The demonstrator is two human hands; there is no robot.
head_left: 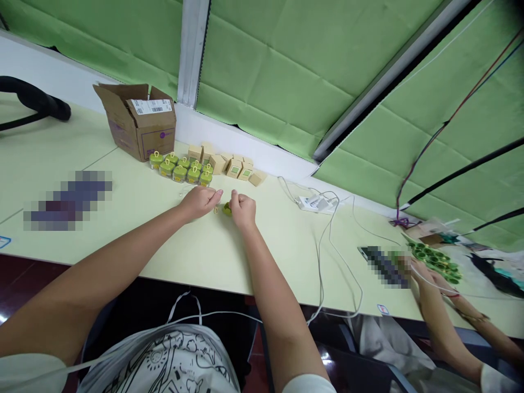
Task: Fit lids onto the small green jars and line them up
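Observation:
My left hand point(200, 203) is closed above the table, thumb pointing right; whatever its fingers hold, if anything, is hidden. Just under its fingertips is a small yellow loop point(216, 209). My right hand point(244, 210) is also closed, a short gap away. A small round green lid point(227, 208) shows at its left side against the fingers, partly covered by them. Beyond my hands, several small clear jars with green lids and pale loop handles point(179, 173) stand in rows. Several small kraft boxes with green labels point(234, 168) are behind and right of them.
An open cardboard box point(141, 123) stands back left. A white power strip point(317, 204) and loose cables lie to the right. Farther right, a co-worker's hands point(421, 273) are near several green pieces point(438, 261). A blurred object point(67, 201) lies left.

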